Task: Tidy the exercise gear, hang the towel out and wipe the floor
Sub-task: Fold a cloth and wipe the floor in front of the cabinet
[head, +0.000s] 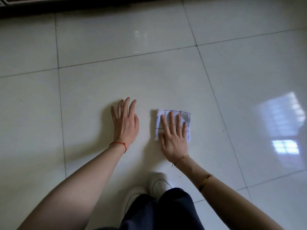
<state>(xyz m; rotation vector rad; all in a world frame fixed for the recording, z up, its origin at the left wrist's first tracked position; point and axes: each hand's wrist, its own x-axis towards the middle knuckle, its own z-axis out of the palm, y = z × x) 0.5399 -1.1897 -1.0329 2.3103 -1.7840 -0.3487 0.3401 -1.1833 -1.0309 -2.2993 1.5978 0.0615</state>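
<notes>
The fingers (172, 121) of the right hand (173, 138) lie straight and slightly spread, pressed flat on a folded white cloth (186, 121) with thin dark grid lines. The fingertips reach to about the cloth's middle, short of its far edge; the thumb runs along the cloth's left side, near its lower left corner. The palm covers the cloth's near edge, and the heel of the hand rests past it toward the person. The far strip and the right edge of the cloth show bare, with a greyish smudge near the little finger.

The fingers (127, 107) of the left hand (125, 126) are also straight and lightly fanned, palm down on or just over the floor (93, 97); whether it truly touches cannot be told. This hand holds nothing and lies beside the cloth, to its left, with a strip of bare tile between them.

A red string (118, 144) circles the left wrist. A thin bracelet (181, 158) sits at the right wrist, and a second band (205, 181) further up that forearm.

Both bare forearms stretch forward from the lower corners. Between them, below the hands, are two white shoes (159, 184) and dark trouser legs (166, 211). The floor is pale glossy tile with dark grout lines, carrying window reflections at the right. A dark edge of furniture (49, 5) runs along the top left.
</notes>
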